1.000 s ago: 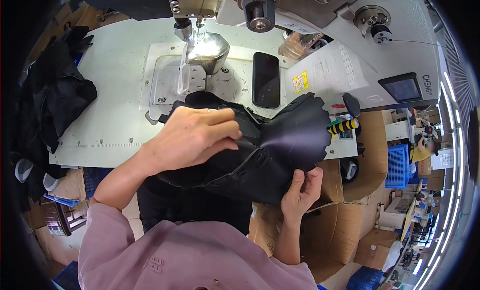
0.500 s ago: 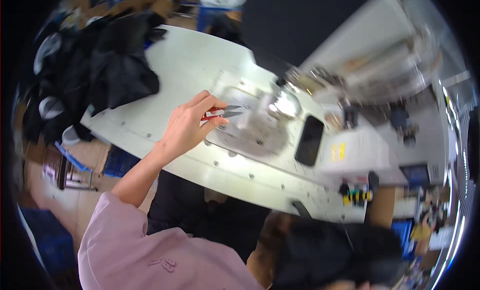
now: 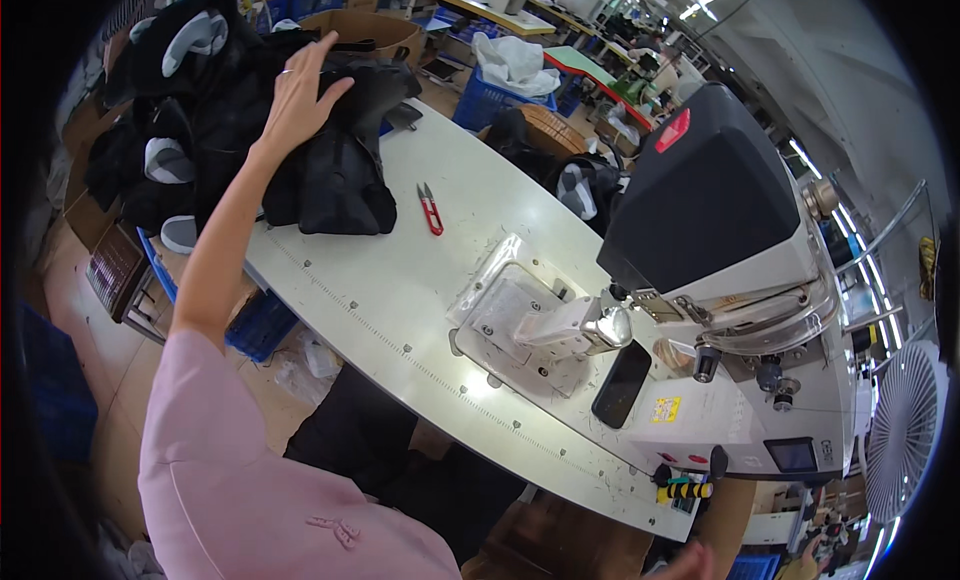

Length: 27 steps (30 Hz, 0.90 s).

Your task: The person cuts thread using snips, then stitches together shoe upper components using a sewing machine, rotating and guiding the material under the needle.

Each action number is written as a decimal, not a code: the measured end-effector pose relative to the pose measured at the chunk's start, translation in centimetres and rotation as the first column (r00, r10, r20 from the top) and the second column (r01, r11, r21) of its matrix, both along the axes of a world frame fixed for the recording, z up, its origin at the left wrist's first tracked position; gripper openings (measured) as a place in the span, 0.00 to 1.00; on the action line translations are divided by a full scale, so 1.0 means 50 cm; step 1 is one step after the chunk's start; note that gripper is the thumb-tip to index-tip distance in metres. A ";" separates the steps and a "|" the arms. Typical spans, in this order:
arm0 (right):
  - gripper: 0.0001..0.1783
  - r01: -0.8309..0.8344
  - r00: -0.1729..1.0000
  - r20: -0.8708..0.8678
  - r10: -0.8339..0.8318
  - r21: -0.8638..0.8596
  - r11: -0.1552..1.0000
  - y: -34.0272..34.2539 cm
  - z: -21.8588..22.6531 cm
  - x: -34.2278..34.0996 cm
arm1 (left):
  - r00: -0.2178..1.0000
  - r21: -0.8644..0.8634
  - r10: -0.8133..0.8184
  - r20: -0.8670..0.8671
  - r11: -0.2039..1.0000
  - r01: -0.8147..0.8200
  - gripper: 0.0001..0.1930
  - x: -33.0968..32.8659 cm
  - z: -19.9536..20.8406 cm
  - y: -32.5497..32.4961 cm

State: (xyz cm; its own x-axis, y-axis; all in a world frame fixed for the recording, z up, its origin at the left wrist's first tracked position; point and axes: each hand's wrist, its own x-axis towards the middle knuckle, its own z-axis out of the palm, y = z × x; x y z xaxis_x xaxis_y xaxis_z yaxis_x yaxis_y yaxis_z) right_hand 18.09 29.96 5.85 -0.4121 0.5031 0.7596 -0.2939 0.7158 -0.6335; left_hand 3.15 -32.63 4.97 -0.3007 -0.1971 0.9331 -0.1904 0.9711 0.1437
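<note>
My left hand point(image 3: 298, 95) is stretched out to the far left, thumb and fingers apart, over a heap of black fabric pieces point(image 3: 345, 180) at the table's end. Whether its fingertips touch the cloth is hard to tell. A pair of red-handled thread snips point(image 3: 433, 217) lies on the white table point(image 3: 400, 280), right of the heap. Only a blurred bit of my right hand point(image 3: 690, 562) shows at the lower edge, its fingers unclear.
An industrial sewing machine point(image 3: 700, 200) with a dark head cover occupies the right side. Beside its metal plate lies a black phone point(image 3: 621, 383). A small control screen point(image 3: 791, 455) and a fan point(image 3: 905, 430) are farther right. Behind the table stands a blue crate point(image 3: 485, 105) with white plastic.
My left hand has let go of the thread snips, now lying on the table, and moved far left to the black fabric. A large black shape at lower right has gone from view.
</note>
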 end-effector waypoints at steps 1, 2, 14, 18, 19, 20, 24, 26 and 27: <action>0.10 -0.145 0.985 0.105 0.139 0.055 0.988 -0.044 -0.027 -0.028 | 1.000 0.000 0.005 0.003 1.000 -0.005 0.22 -0.005 0.001 -0.009; 0.12 -0.293 0.940 0.210 0.269 0.090 0.952 -0.085 -0.044 -0.049 | 0.958 0.242 -0.133 0.254 0.968 0.070 0.22 -0.003 0.011 -0.015; 0.17 -0.572 0.503 0.283 0.817 0.818 0.068 -0.426 0.009 -0.202 | 0.397 0.716 -0.908 -0.136 0.186 0.672 0.27 0.193 0.121 0.147; 0.03 -0.611 0.266 0.491 0.830 0.752 -0.248 -0.429 0.020 -0.147 | 0.147 0.895 -0.973 -0.178 -0.098 0.435 0.17 0.113 0.023 0.227; 0.06 -0.636 0.177 0.537 0.825 0.702 -0.320 -0.433 0.014 -0.144 | 0.121 0.929 -0.991 -0.056 -0.007 0.371 0.17 0.099 0.012 0.244; 0.09 -0.733 0.033 0.617 0.786 0.549 -0.401 -0.430 0.003 -0.140 | 0.140 0.903 -0.988 0.070 0.123 0.412 0.17 0.092 0.002 0.255; 0.20 -0.917 -0.293 0.614 0.733 0.036 -0.397 -0.381 0.010 -0.128 | 0.035 0.781 -0.995 0.098 0.098 0.617 0.26 0.084 0.074 0.282; 0.18 -0.912 -0.402 0.516 0.756 -0.302 -0.279 -0.352 0.034 -0.129 | -0.325 0.778 -0.946 0.004 -0.201 0.596 0.37 0.070 0.103 0.307; 0.17 -0.839 -0.453 0.390 0.802 -0.492 -0.235 -0.348 0.043 -0.137 | -0.520 0.781 -0.852 0.060 -0.284 0.556 0.43 0.060 0.111 0.323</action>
